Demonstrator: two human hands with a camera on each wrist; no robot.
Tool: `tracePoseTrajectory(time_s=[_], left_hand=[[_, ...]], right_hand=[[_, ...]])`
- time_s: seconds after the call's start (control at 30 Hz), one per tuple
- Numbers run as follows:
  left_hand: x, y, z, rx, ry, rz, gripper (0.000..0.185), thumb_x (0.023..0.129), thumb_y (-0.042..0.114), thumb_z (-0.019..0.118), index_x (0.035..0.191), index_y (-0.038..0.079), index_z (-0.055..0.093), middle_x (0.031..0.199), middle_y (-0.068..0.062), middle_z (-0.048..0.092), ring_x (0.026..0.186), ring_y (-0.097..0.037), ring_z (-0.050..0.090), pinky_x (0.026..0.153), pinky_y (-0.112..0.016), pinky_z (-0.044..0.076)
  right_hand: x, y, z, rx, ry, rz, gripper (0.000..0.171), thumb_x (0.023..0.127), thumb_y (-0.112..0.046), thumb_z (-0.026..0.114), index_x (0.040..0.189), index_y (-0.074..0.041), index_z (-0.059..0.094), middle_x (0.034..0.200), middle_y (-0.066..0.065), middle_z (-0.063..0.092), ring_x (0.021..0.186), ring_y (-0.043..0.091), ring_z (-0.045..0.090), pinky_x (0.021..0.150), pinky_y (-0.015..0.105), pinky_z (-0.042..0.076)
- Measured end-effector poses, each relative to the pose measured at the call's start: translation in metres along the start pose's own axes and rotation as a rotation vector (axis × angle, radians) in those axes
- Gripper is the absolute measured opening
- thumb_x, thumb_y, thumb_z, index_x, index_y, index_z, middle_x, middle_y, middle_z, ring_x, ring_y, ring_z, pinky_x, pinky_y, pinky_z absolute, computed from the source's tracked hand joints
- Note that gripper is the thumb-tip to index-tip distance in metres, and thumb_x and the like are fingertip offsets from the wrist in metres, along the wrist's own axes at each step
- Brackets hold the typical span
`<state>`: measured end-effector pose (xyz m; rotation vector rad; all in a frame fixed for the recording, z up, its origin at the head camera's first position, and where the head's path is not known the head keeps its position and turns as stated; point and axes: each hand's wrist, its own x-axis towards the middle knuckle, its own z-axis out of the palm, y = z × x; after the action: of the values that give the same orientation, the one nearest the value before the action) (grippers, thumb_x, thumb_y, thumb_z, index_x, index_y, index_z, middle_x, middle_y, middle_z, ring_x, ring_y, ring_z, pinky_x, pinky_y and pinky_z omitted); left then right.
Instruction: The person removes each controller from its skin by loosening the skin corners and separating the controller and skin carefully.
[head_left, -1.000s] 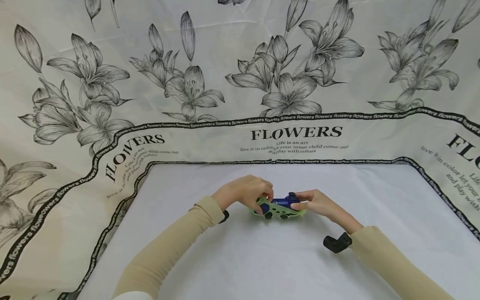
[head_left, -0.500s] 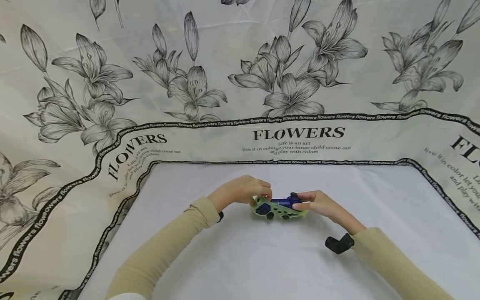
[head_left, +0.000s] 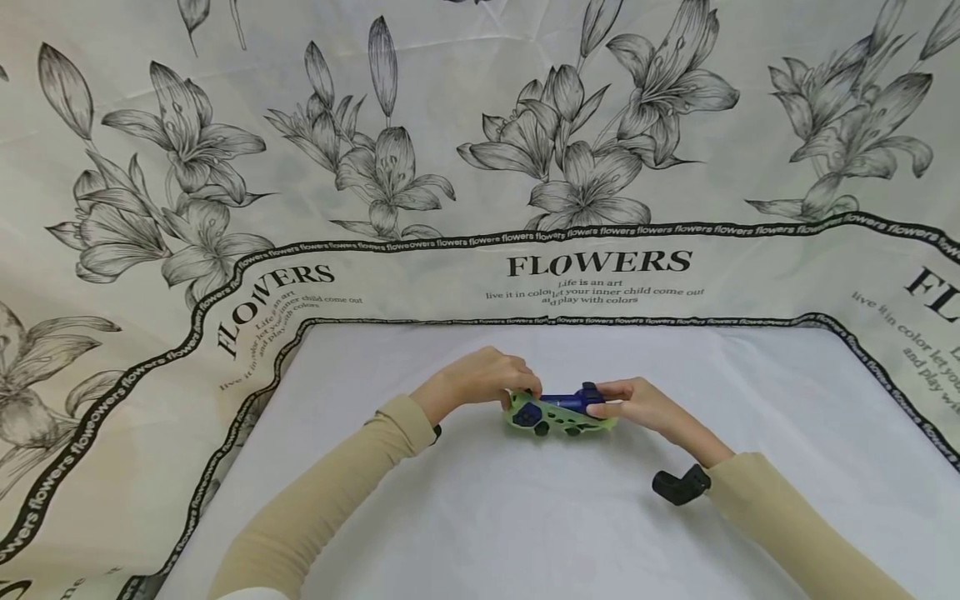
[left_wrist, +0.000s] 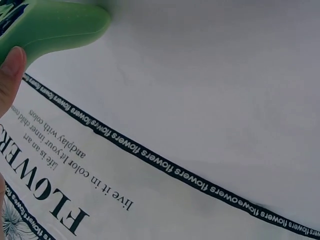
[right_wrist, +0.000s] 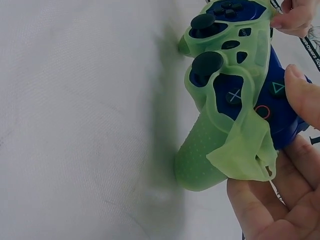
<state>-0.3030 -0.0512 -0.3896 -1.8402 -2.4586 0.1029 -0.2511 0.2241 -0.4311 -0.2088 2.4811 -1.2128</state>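
Cloth [head_left: 600, 208] reads "FLOWERS", apparently "Life is an art".

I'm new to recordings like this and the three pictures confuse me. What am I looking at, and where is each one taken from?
No machine here: a person works with two bare hands. The wide picture comes from a camera on the person's head, looking down at a white cloth with a flower-printed border. The other two come from small cameras worn on the wrists; the black block at the right sleeve is one.

Between the hands is a blue game controller in a soft green cover. The cover is partly off: the right wrist view shows its edge loose over the buttons. The right hand cradles the controller; the left hand pinches the cover's other end. The left wrist view shows mostly cloth, plus one green grip.
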Motion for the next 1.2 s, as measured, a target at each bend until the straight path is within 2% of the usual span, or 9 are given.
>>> tracePoseTrajectory(time_s=[0.37,0.53,0.77,1.03,1.1,1.2], left_hand=[[-0.0015,0.0017,0.0005,0.146,0.044,-0.024,0.036,0.074,0.034,0.075,0.106,0.023,0.062,0.093,0.009,0.071,0.080,-0.006,0.065,0.059,-0.018,0.050],[-0.0032,0.0007,0.0033,0.173,0.060,-0.048,0.034,0.076,0.035,0.072,0.103,0.021,0.058,0.085,0.009,0.071,0.075,-0.006,0.063,0.053,-0.018,0.046],[-0.0045,-0.0010,0.0058,0.128,0.084,-0.081,0.034,0.075,0.034,0.073,0.102,0.018,0.059,0.084,0.009,0.071,0.074,-0.006,0.063,0.053,-0.017,0.046],[-0.0037,-0.0005,-0.0012,-0.081,0.007,-0.174,0.030,0.072,0.026,0.080,0.097,0.015,0.069,0.091,0.004,0.073,0.082,-0.008,0.067,0.072,-0.020,0.053],[-0.0034,-0.0006,-0.0025,-0.101,-0.005,-0.182,0.028,0.071,0.026,0.082,0.093,0.015,0.069,0.088,0.005,0.073,0.078,-0.006,0.066,0.071,-0.019,0.052],[-0.0035,-0.0009,-0.0015,-0.107,-0.006,-0.183,0.025,0.070,0.028,0.084,0.085,0.017,0.068,0.081,0.007,0.071,0.068,-0.002,0.058,0.063,-0.016,0.047]], right_hand=[[0.0030,0.0020,-0.0006,-0.009,-0.001,-0.005,0.072,0.088,-0.039,0.067,0.138,0.008,0.045,0.137,0.027,0.050,0.131,0.044,0.044,0.104,0.062,0.036],[0.0034,0.0016,-0.0005,-0.021,-0.005,-0.008,0.073,0.088,-0.040,0.066,0.138,0.008,0.044,0.139,0.027,0.048,0.131,0.045,0.042,0.104,0.062,0.036],[0.0003,-0.0014,-0.0024,-0.047,0.003,-0.034,0.072,0.089,-0.039,0.065,0.137,0.010,0.044,0.139,0.030,0.047,0.131,0.047,0.041,0.104,0.061,0.038],[-0.0004,0.0007,0.0025,-0.025,0.023,-0.014,0.071,0.087,-0.040,0.067,0.137,0.006,0.047,0.139,0.027,0.049,0.134,0.047,0.037,0.104,0.066,0.033],[0.0000,0.0020,0.0035,-0.027,0.030,-0.017,0.070,0.088,-0.039,0.067,0.137,0.005,0.047,0.139,0.027,0.049,0.134,0.048,0.037,0.104,0.066,0.032],[0.0003,0.0037,0.0044,-0.024,0.036,-0.024,0.069,0.088,-0.039,0.067,0.137,0.005,0.047,0.138,0.027,0.049,0.134,0.048,0.037,0.105,0.066,0.033]])
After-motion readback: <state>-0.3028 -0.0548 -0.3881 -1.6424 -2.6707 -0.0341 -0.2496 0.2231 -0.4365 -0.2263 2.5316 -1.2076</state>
